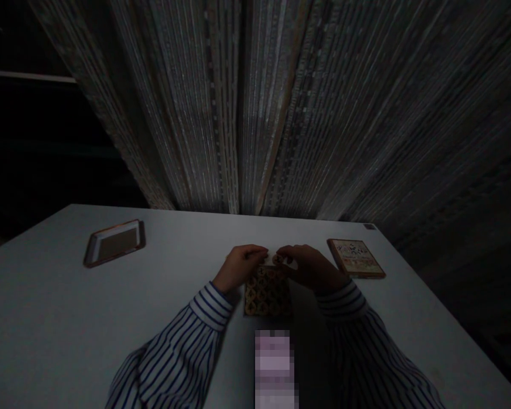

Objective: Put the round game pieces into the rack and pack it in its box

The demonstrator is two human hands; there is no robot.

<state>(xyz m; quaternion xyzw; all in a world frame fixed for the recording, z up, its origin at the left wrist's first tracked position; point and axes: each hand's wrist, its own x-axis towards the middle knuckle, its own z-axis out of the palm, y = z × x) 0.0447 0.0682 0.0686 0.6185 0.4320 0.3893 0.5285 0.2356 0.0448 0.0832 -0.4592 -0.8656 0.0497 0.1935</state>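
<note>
A small square box (267, 311) filled with round wooden Chinese chess pieces (262, 292) lies in the middle of the table, between my forearms. My right hand (309, 267) pinches one round chess piece (277, 259) above the box's far right corner. Over the far left part of the box is my left hand (241, 267), its thumb and forefinger brought together. Whatever may be between those fingertips is too dark and small to make out. Both hands partly cover the far rows of pieces.
A shallow rimmed tray (143, 234) rests at the left of the white table (174, 238). To the right lies a flat box with a printed cover (357, 258). A pixelated pinkish rectangle (275, 363) shows near the front edge. Striped curtains (255, 113) hang behind the table.
</note>
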